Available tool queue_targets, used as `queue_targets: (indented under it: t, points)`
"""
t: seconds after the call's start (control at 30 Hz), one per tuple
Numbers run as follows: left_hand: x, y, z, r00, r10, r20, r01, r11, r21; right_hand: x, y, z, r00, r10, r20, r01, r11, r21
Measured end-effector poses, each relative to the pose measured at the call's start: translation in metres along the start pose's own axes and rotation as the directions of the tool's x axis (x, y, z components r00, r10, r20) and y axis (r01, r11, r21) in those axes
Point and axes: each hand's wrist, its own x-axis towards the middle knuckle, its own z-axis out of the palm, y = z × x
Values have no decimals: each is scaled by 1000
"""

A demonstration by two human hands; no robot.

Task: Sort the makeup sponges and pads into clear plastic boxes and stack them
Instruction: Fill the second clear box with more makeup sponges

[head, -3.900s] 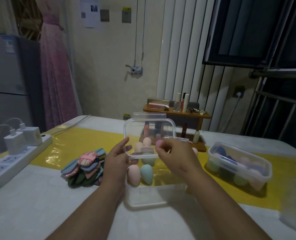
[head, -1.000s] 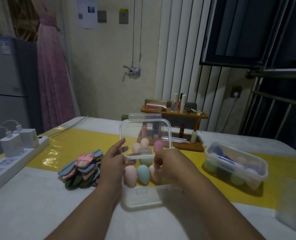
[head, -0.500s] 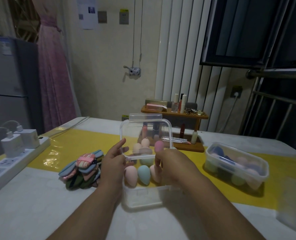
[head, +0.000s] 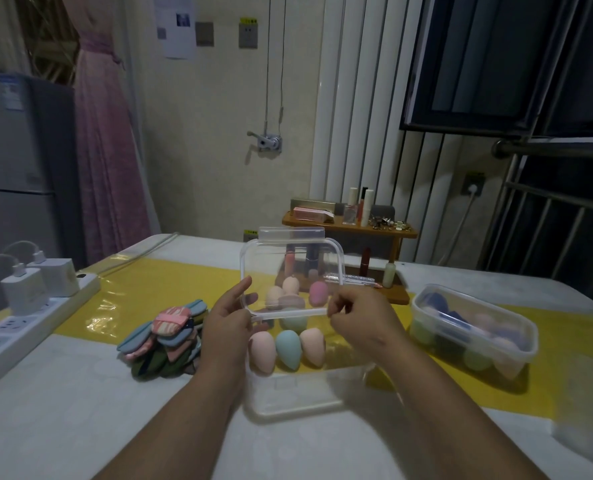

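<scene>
Holding: left hand [head: 226, 325] and right hand [head: 359, 317] are gripping clear lid [head: 289, 271] upright
Below: open box [head: 298, 393], egg-shaped sponges [head: 288, 348] inside
Contact: lid is possibly touching box's rim

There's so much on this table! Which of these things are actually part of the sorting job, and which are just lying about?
Part of the job:
- clear lid, held up by left hand and right hand
- open clear box with egg-shaped sponges
- closed box of sponges
- pile of flat pads

Just lying about:
- power strip with chargers
- wooden cosmetics rack
- pink dress
</scene>
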Motion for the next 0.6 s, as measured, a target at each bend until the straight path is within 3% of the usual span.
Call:
queue_targets:
  t: [0.13, 0.27, 0.37, 0.47, 0.6]
  points:
    - [0, 0, 0, 1000, 5, -1, -5, 1000, -4, 4, 19, -4, 973, 72, -219, -41, 989, 143]
    - [1, 1, -2, 1000, -1, -20, 0, 1000, -14, 9, 42, 3, 952, 130, -278, -123, 991, 42]
    - [3, 2, -4, 999, -3, -36, 3, 1000, -13, 14, 57, 9, 966, 173, -191, -188, 980, -60]
    - [4, 1, -4, 999, 4, -37, -5, 1000, -4, 17, 64, 11, 990, 137, -17, -137, 958, -251]
    - [6, -2, -5, 999, 5, -38, -5, 1000, -16, 24, 71, 21, 948, 222, 228, -103, 892, -440]
